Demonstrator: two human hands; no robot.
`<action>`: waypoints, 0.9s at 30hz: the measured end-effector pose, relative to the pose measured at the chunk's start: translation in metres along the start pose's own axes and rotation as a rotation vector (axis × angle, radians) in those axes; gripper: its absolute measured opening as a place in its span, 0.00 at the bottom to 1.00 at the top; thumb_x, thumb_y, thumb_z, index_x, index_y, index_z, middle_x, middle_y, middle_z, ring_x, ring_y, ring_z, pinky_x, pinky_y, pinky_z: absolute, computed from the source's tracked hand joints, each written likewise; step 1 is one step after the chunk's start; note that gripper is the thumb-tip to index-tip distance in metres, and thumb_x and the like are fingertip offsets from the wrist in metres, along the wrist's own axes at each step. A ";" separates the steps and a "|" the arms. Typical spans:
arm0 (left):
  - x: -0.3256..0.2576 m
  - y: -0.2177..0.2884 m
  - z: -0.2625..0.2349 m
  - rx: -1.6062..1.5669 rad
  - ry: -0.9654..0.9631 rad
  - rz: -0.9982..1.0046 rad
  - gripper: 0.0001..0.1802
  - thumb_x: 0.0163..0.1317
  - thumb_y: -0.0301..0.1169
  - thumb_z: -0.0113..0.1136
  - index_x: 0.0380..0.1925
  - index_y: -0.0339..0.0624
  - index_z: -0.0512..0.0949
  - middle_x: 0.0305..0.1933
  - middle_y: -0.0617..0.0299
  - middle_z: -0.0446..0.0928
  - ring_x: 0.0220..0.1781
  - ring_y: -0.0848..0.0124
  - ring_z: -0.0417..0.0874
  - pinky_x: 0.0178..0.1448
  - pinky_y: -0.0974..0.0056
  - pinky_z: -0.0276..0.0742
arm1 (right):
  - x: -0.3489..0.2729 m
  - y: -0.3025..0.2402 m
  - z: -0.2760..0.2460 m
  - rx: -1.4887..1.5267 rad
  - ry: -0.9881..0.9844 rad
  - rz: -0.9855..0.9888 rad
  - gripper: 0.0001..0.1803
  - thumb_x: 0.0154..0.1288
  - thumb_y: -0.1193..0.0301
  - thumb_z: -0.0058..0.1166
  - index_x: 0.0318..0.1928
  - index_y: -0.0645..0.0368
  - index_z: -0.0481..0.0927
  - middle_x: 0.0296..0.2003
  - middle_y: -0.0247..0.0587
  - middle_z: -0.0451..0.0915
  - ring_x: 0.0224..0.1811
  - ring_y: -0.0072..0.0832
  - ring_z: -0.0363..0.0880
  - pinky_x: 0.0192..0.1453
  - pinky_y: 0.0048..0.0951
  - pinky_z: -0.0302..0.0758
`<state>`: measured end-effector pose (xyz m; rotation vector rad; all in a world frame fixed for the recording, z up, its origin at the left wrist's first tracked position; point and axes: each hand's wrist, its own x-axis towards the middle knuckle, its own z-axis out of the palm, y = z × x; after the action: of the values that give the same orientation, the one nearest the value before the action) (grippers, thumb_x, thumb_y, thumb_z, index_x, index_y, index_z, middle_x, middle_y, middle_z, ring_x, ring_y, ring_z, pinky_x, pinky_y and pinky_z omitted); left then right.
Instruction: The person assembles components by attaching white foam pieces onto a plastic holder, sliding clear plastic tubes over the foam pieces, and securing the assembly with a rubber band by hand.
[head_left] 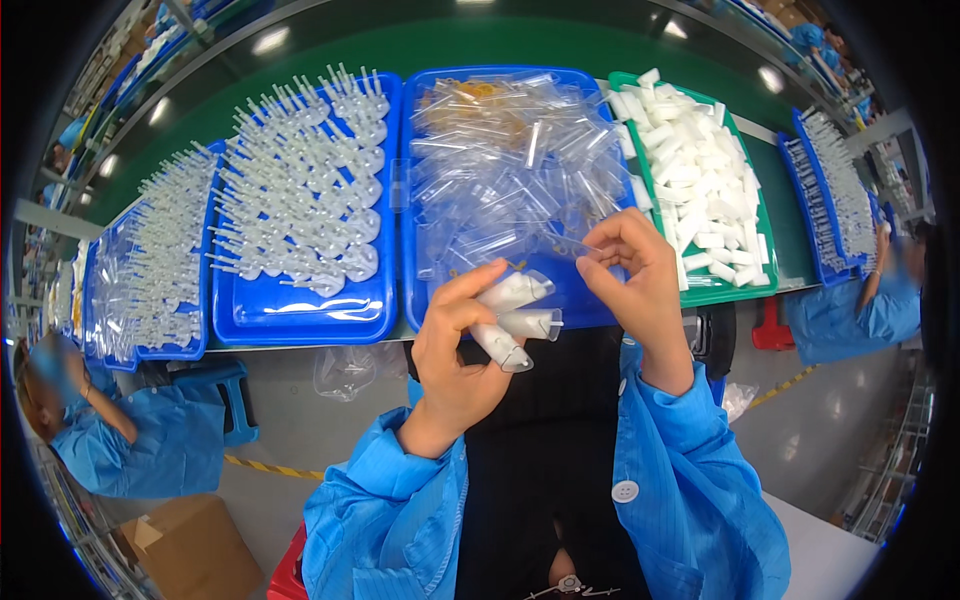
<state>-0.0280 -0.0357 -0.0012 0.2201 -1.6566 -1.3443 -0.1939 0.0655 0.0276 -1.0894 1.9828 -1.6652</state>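
My left hand (458,345) is closed around three clear plastic tubes (530,323) with white blocks inside, their ends fanned out to the right. Just to the right, my right hand (637,275) pinches a thin clear plastic piece (566,243) between thumb and fingers. Both hands are at the near edge of a blue tray (590,312) heaped with loose clear tubes (500,190). Some yellowish pieces (475,100) lie at that tray's far end. A green tray (727,294) full of white rectangular blocks (700,170) stands on the right.
On the left, a blue tray (300,318) holds rows of translucent stemmed parts (310,190), with a similar tray (160,250) beyond. Blue-sleeved co-workers (150,440) sit at both sides. A cardboard box (190,545) and red stool (772,325) are on the floor.
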 end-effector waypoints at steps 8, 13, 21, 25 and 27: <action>0.006 0.018 -0.004 -0.087 -0.245 -0.396 0.21 0.50 0.22 0.70 0.46 0.36 0.78 0.54 0.52 0.73 0.53 0.65 0.79 0.45 0.68 0.81 | -0.004 0.009 -0.016 1.089 -0.052 0.325 0.10 0.65 0.79 0.50 0.46 0.66 0.75 0.42 0.43 0.77 0.36 0.20 0.75 0.38 0.17 0.72; 0.009 0.023 -0.004 0.140 -0.272 -0.263 0.15 0.52 0.24 0.68 0.41 0.36 0.79 0.52 0.54 0.73 0.50 0.66 0.79 0.45 0.68 0.79 | -0.008 0.006 -0.014 1.291 -0.101 0.314 0.14 0.68 0.75 0.47 0.53 0.65 0.70 0.39 0.44 0.76 0.34 0.22 0.72 0.36 0.19 0.70; 0.012 0.020 0.005 -0.079 -0.138 -0.311 0.12 0.58 0.21 0.62 0.43 0.33 0.76 0.53 0.53 0.71 0.50 0.69 0.78 0.47 0.69 0.81 | -0.029 -0.025 0.004 0.502 -0.046 -0.192 0.10 0.69 0.72 0.49 0.45 0.67 0.76 0.38 0.44 0.76 0.39 0.24 0.77 0.45 0.23 0.73; 0.013 0.020 0.009 -0.092 -0.076 -0.316 0.13 0.57 0.21 0.63 0.44 0.34 0.77 0.52 0.53 0.71 0.49 0.69 0.79 0.44 0.70 0.81 | -0.030 -0.018 0.000 0.623 -0.104 -0.009 0.12 0.71 0.69 0.48 0.46 0.66 0.75 0.37 0.43 0.78 0.35 0.22 0.77 0.41 0.22 0.74; 0.012 0.020 0.009 -0.033 -0.063 -0.265 0.13 0.56 0.21 0.64 0.43 0.34 0.78 0.51 0.53 0.72 0.48 0.69 0.79 0.42 0.71 0.80 | -0.027 -0.012 -0.002 0.744 -0.132 0.095 0.13 0.71 0.67 0.47 0.46 0.66 0.74 0.36 0.43 0.79 0.34 0.21 0.77 0.39 0.21 0.74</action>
<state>-0.0329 -0.0300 0.0223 0.3928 -1.6998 -1.5890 -0.1728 0.0862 0.0337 -0.7723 1.1347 -1.9636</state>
